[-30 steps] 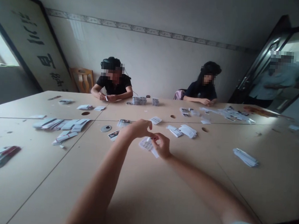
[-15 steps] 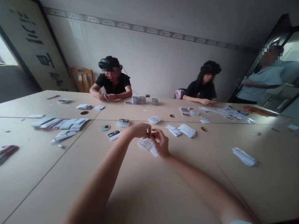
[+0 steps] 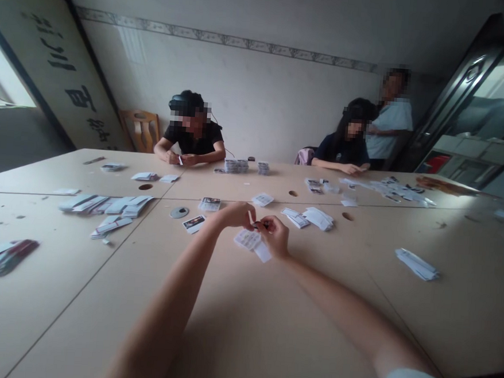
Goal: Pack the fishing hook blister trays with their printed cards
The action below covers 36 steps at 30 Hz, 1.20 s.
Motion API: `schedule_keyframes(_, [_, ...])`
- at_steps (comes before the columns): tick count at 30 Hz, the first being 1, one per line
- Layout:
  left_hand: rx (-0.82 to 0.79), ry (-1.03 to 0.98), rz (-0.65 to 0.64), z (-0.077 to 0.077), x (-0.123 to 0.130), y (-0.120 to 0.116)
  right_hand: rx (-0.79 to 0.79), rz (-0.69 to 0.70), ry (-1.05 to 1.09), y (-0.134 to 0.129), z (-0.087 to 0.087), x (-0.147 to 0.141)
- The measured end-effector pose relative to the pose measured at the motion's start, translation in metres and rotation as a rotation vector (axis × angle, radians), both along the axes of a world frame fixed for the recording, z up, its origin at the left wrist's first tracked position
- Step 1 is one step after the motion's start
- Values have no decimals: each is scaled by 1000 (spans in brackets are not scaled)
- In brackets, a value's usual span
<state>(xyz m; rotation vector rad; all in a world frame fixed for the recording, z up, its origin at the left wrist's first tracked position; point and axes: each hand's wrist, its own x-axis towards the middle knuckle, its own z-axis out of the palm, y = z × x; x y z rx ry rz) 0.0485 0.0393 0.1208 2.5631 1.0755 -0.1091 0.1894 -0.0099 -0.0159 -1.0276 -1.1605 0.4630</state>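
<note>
My left hand (image 3: 238,215) and my right hand (image 3: 276,235) meet near the middle of the table, fingers pinched round a small dark object (image 3: 261,225) between them. What the object is cannot be made out. Just below the hands lie a clear packet with printed white cards (image 3: 245,239) and a plain white slip (image 3: 263,252). To the left are a dark picture card (image 3: 194,224) and a packet with a dark top (image 3: 210,204). Another clear packet (image 3: 262,199) sits just beyond my hands.
White card stacks (image 3: 104,204) spread at the left, with a reddish-edged pile (image 3: 3,259) nearer. More white cards (image 3: 318,218) and a bundle (image 3: 417,265) lie right. Two seated people work across the table (image 3: 227,302); a third person (image 3: 390,126) stands behind the right one.
The standing person has moved left from the doorway to behind the seated person at the right. My hands stay together, with the fingers slightly shifted around the dark object. The view has tilted slightly.
</note>
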Motion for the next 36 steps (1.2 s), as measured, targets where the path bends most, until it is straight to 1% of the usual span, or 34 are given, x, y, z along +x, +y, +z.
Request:
schedule_keyframes(4, [19,6,-6,0,2,-3,-11,4,4,-1,1,-1])
schedule_keyframes(11, [76,-4,15,3,-1,-5,-17,61,22,-1,0,-2])
schedule_keyframes(17, [56,-15,7,6,0,-8,-46,46,75,3,0,0])
schedule_keyframes(24, [36,-67,10,-3,-2,1,-60,60,12,2,1,2])
schedule_keyframes(28, [33,-114,14,-8,-2,6,-55,31,-24,1,2,5])
schedule_keyframes(36, [36,-191,30,-15,-1,9,-26,4,-55,0,0,6])
